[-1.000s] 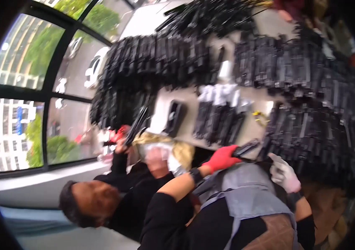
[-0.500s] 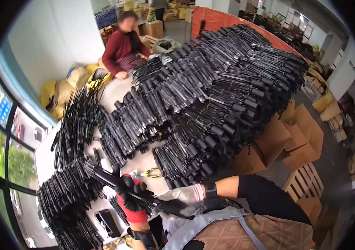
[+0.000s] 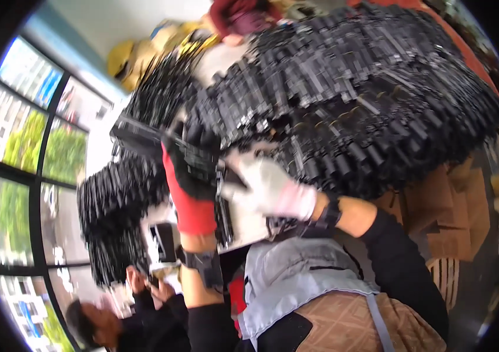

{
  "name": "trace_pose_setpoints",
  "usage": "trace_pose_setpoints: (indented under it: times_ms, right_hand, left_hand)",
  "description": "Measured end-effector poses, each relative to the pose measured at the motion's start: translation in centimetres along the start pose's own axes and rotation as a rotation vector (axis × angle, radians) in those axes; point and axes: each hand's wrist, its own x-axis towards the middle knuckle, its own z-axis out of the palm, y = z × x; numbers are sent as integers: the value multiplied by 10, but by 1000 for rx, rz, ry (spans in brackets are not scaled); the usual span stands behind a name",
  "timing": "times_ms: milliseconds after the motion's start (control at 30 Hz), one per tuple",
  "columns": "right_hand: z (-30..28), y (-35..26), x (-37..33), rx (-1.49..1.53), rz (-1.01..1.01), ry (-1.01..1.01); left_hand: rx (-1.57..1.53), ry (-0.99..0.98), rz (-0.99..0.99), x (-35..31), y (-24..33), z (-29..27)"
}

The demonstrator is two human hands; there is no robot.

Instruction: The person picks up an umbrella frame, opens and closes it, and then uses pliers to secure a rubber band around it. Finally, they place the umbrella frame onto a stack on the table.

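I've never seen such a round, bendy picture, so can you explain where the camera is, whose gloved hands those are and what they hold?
No robot here, just a person using both hands. A wide camera on their head looks down, and its lens bends straight edges. The left hand, in a red and black glove, holds a long black object. The right hand, in a white glove, is close by; blur hides whether it holds anything. Black slender pieces lie in rows and piles on the pale table.
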Motion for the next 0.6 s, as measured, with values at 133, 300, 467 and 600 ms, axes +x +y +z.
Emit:
trace_pose_setpoints:
  times_ms: [133,300,467,600]
  right_hand:
    - [-30,6,33,791,391,-486]
    - [-1,-6,50,812,324,-481]
    - [29,2,26,889,247,-439]
    - [43,10,-2,942,565,-393]
  left_hand:
    - [-34,-131,150,18,30,13]
    - [-1,-111,301,11,39,11]
    - [181,-93,289,5,27,-38]
    - [-59,69,38,5,2,-60]
